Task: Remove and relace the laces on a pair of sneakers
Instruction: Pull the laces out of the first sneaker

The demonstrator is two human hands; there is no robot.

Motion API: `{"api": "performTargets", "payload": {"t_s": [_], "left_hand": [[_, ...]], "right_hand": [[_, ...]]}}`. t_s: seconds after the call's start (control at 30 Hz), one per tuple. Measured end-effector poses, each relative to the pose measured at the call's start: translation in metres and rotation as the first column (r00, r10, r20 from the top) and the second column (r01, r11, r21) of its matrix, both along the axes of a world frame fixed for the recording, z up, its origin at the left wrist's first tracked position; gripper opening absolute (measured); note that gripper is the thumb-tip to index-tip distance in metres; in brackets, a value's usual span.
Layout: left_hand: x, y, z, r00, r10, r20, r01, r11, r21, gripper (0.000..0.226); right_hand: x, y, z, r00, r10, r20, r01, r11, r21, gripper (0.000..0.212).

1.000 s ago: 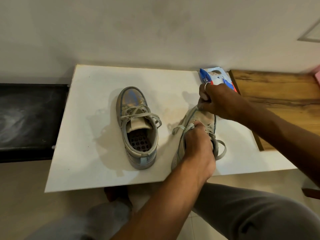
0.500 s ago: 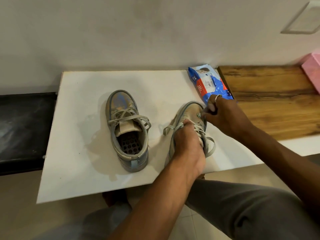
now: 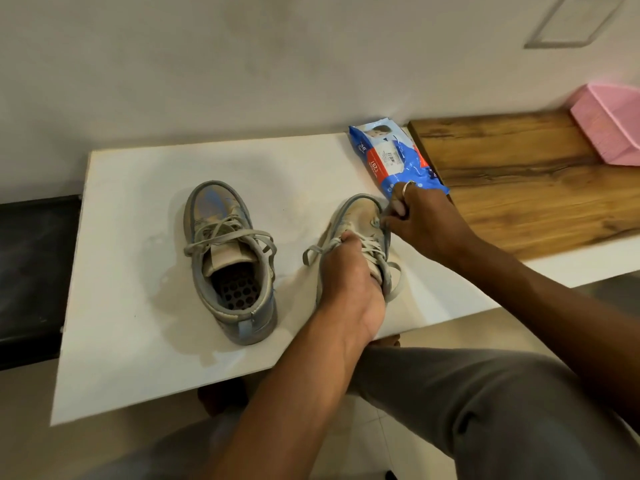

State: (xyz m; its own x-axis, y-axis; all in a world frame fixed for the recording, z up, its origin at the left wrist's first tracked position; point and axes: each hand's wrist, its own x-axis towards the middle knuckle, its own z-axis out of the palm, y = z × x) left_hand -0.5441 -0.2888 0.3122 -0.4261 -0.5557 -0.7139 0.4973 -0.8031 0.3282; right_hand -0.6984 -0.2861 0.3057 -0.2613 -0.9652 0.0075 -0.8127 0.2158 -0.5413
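While both hands work on it, the held sneaker (image 3: 358,213): a scuffed grey-and-beige shoe standing on its sole at the right front of the counter (image 3: 138,341), toe pointing away from the person.
Lace (image 3: 373,244): pale grey, threaded across the throat of the held sneaker. One loose end sticks out to the shoe's left and a loop hangs down its right side.
Left hand (image 3: 349,275): fingers curled over the tongue and upper lace rows, gripping the shoe from above, with the forearm rising from the bottom of the frame.
Right hand (image 3: 427,220): reaches in from the right, fingertips bunched and pinching the lace at the row nearest the toe. A ring (image 3: 408,186) shows on one finger.
Second sneaker (image 3: 228,261): the matching shoe, blue on its toe and heel tab, stands apart to the left with no hand on it. Its lace sprawls loosely across the open mouth, and a perforated insole shows inside.
Counter: a white slab set against a pale wall, carrying both shoes.
Wipes packet (image 3: 391,157): blue, red and white, lying flat at the counter's far right, just beyond the right hand and beside the wooden board (image 3: 519,174).
Pink object (image 3: 609,129): on the board's far end, cut off by the frame edge.
Black surface (image 3: 31,271): left of the counter.
Trousers (image 3: 485,403): grey, one knee below the right forearm.
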Motion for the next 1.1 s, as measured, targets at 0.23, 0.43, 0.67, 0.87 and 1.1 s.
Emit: {"api": "performTargets", "payload": {"t_s": [0.23,0.43,0.67,0.87,1.1], "left_hand": [[0.0,0.0,0.001,1.0,0.011,0.014,-0.011,1.0,-0.003,0.036],[0.002,0.0,0.005,1.0,-0.016,0.013,0.017,1.0,-0.021,0.036],[-0.002,0.0,-0.003,1.0,0.01,-0.007,-0.01,0.999,-0.034,0.038],[-0.001,-0.001,-0.003,1.0,0.014,0.02,-0.015,1.0,0.009,0.033],[-0.002,-0.002,-0.009,1.0,0.024,-0.006,-0.024,1.0,0.015,0.035]], "right_hand": [[0.005,0.011,0.0,1.0,-0.012,0.025,0.012,1.0,0.022,0.038],[-0.001,0.001,0.004,0.998,-0.041,0.047,0.038,0.998,0.051,0.036],[0.006,-0.003,0.001,0.999,0.022,0.037,-0.024,0.999,0.047,0.037],[0.013,-0.023,0.007,0.998,-0.033,0.044,0.033,0.999,0.0,0.031],[0.014,-0.026,0.014,0.998,0.061,-0.001,-0.061,0.995,0.076,0.034]]}}
